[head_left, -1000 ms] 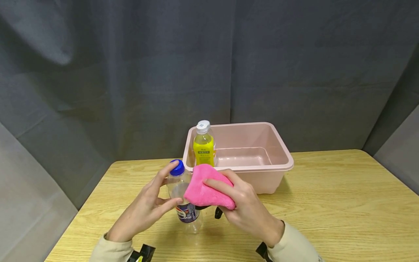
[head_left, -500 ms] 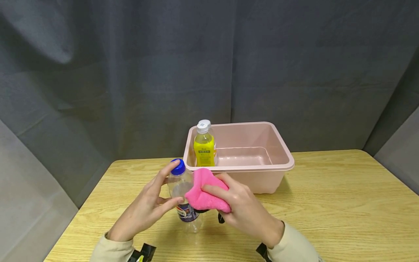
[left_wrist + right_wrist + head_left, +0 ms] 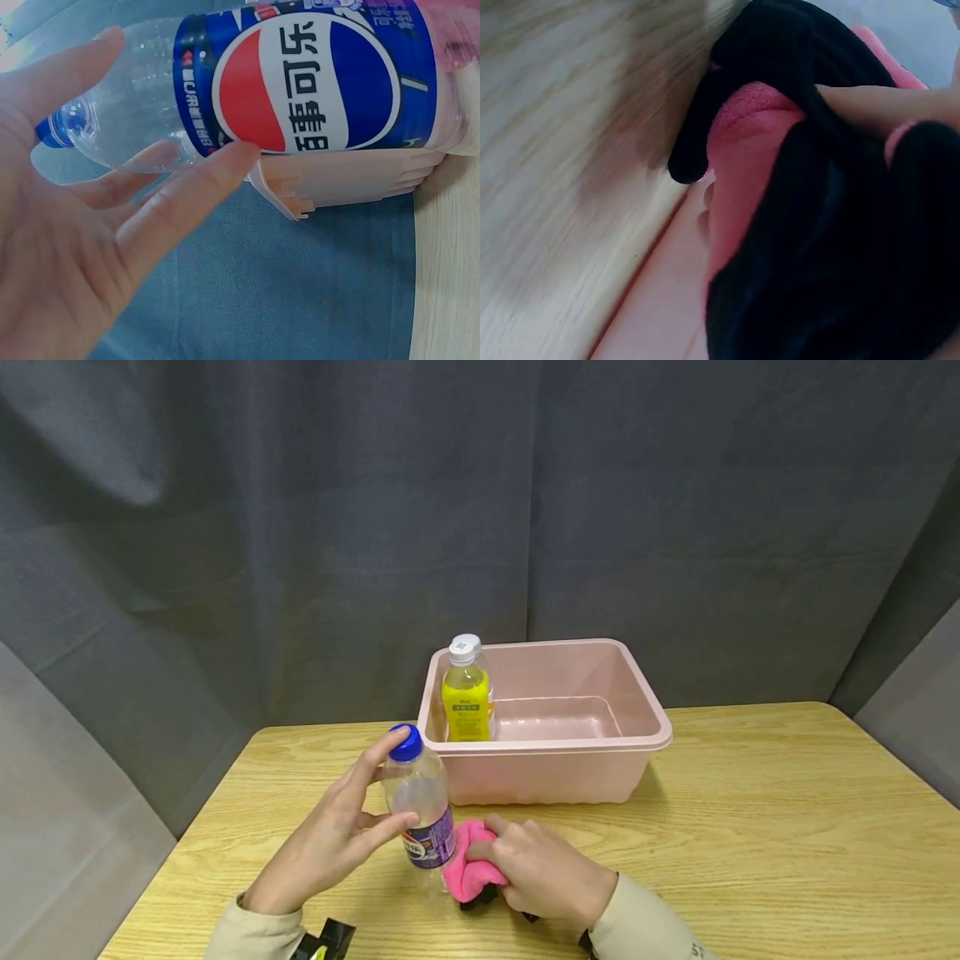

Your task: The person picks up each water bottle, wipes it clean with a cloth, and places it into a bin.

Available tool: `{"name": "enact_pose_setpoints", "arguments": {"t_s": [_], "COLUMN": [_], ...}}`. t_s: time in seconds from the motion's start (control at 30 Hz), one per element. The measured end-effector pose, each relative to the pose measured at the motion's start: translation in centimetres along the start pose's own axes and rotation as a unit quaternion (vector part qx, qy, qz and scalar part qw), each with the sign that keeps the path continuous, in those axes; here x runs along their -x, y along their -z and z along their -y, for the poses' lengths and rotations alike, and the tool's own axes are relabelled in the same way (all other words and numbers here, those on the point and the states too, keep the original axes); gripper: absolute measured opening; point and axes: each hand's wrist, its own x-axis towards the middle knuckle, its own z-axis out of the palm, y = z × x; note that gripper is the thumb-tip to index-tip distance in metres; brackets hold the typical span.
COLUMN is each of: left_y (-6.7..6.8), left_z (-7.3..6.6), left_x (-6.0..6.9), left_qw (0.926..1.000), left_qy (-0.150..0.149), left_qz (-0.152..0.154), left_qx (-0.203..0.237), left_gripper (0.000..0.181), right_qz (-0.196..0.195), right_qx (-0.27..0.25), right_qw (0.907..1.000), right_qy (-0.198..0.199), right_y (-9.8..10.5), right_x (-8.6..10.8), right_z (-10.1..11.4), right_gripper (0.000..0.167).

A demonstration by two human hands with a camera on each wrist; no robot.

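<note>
A clear plastic Pepsi bottle with a blue cap stands on the table in the head view, leaning slightly. My left hand holds it, index finger on the cap and thumb against its side. In the left wrist view the Pepsi label fills the top. Low on the bottle's right side, my right hand grips a bunched pink cloth. The cloth's dark side shows in the right wrist view. Whether the cloth touches the bottle there is partly hidden.
Behind the hands is a pink plastic bin. Inside its left end stand a yellow-labelled bottle and another white-capped bottle mostly hidden behind it. The wooden table extends to the right. A dark curtain hangs at the back.
My right hand has moved the pink cloth down along the bottle, from its upper part to near its base. The left hand and the bottle have barely moved.
</note>
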Motion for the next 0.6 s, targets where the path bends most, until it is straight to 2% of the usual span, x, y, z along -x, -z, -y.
{"name": "enact_pose_setpoints", "arguments": {"t_s": [0.23, 0.33, 0.47, 0.6], "left_y": [-0.1, -0.1, -0.1, -0.1], "left_z": [0.0, 0.0, 0.0, 0.0], "left_x": [0.1, 0.1, 0.0, 0.0], "left_qw": [1.0000, 1.0000, 1.0000, 1.0000], "left_qy": [-0.003, -0.004, -0.004, -0.003], "left_qz": [-0.001, -0.001, -0.001, -0.001], "left_qx": [-0.002, 0.000, -0.004, -0.002], "left_gripper": [0.085, 0.084, 0.085, 0.085], "right_qz": [-0.011, -0.039, -0.120, -0.219], "right_qx": [0.008, 0.004, -0.004, -0.022], "right_qw": [0.9999, 0.9992, 0.9922, 0.9735], "right_qy": [0.004, 0.011, 0.036, 0.062], "right_y": [0.7, 1.4, 2.5, 3.3], "right_x": [0.2, 0.3, 0.4, 0.3], "right_z": [0.1, 0.3, 0.6, 0.9], "right_gripper": [0.041, 0.042, 0.047, 0.053]}}
